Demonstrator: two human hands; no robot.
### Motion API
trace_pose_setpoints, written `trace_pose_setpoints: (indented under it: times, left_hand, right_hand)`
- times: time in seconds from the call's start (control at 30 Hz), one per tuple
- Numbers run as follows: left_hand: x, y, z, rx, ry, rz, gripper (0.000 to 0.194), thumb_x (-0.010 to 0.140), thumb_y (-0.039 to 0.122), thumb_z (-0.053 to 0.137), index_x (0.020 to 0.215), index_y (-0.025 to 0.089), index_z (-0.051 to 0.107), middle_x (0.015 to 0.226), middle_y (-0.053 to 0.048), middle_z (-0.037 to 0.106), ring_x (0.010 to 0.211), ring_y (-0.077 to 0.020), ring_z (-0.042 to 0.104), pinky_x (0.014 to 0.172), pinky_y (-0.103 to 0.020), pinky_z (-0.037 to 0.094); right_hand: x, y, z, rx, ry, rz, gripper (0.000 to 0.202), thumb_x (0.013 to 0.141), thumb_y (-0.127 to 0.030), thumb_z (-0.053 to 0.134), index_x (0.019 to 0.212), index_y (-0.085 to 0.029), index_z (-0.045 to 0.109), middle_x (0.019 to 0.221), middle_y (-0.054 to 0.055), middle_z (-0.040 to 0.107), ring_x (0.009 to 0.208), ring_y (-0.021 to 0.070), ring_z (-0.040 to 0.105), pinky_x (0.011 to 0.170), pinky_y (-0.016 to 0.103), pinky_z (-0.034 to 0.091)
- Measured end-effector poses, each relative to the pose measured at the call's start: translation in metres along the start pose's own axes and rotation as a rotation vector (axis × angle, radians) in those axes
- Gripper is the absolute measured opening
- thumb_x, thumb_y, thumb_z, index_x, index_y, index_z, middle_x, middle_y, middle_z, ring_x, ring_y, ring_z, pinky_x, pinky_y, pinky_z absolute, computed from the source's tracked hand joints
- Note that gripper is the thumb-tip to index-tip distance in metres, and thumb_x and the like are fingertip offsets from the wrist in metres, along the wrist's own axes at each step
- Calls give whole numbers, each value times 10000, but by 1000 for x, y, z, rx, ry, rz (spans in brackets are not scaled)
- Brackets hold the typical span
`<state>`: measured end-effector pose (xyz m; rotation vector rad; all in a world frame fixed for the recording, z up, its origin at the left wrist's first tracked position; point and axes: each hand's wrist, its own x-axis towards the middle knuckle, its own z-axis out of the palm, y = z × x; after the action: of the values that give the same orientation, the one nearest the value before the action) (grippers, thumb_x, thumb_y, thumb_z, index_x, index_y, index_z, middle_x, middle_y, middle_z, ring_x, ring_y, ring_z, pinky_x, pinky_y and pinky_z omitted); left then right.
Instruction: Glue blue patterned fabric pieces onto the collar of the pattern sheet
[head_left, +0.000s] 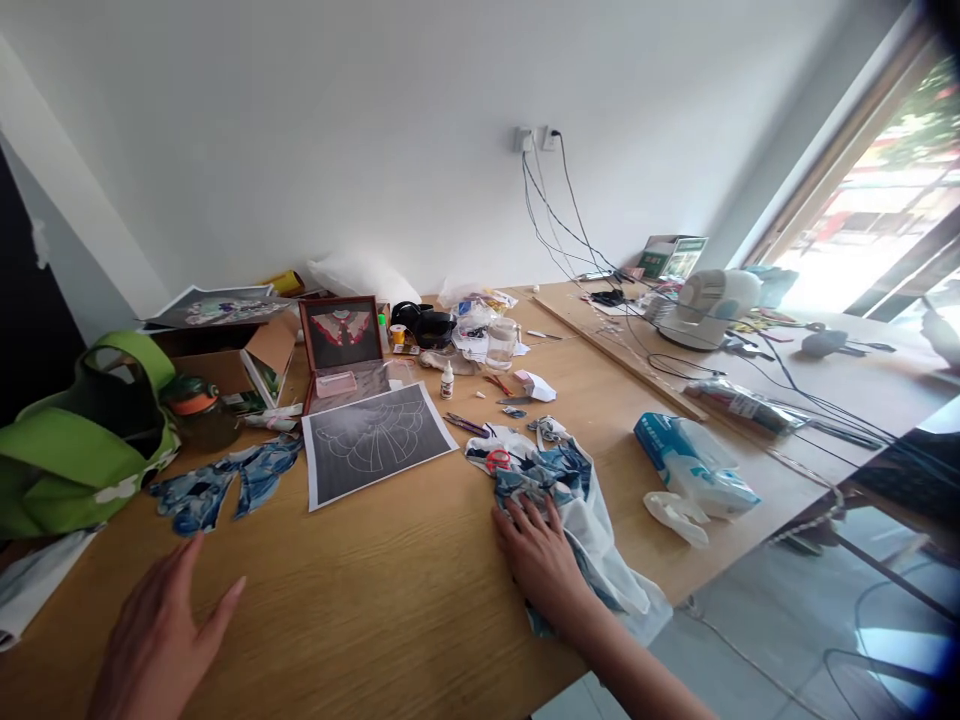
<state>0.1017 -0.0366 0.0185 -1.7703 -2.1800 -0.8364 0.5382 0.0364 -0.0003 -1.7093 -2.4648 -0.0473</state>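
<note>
My right hand [541, 562] rests on a bunched blue-and-white cloth [600, 530], its fingers spread over the blue part. Near the lower left, my left hand [161, 630] is held with thumb and fingers apart and holds nothing. Just beyond it lie blue patterned fabric pieces [199, 490]. Between the hands and farther back is a dark sheet [367, 440] printed with a white scalloped outline. Dark-handled scissors [466, 426] lie right of the sheet, and a red ring-shaped item [497, 460] sits on the cloth.
A green bag [67, 450] stands at the far left. Behind the sheet are an open framed case [343, 340], a small white bottle [447, 382] and a glass jar [501, 343]. Rightward are a blue tissue pack [694, 465], a wooden strip, cables and a white machine [705, 308].
</note>
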Motion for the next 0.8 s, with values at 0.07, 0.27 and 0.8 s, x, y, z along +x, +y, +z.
trace_pose_setpoints:
  times: [0.07, 0.27, 0.8]
  left_hand:
    - [7, 16, 14, 11, 43, 159, 759, 866, 637, 331, 1361, 72, 442, 1262, -247, 567, 1181, -400, 537, 1002, -529, 439]
    - [5, 44, 49, -8, -50, 331, 579, 916, 483, 398, 1411, 184, 385, 1367, -163, 529, 1278, -360, 481, 996, -521, 458]
    - [-10, 60, 61, -156, 91, 247, 530, 945, 335, 487, 1439, 215, 339, 1310, -142, 565, 1230, -295, 528, 979, -483, 499]
  right_hand:
    - [0, 12, -1, -49, 29, 27, 385, 932, -168, 466, 1295, -156, 594, 1341, 166, 584, 1289, 384, 463, 1110, 627, 165]
    - [5, 33, 2, -93, 74, 58, 343, 942, -215, 487, 1257, -176, 616, 1299, 138, 616, 1256, 354, 493, 1111, 602, 187]
    - [63, 38, 6, 241, 159, -142, 359, 926, -375, 499, 1203, -200, 647, 1188, 121, 678, 1176, 342, 560, 1030, 559, 368]
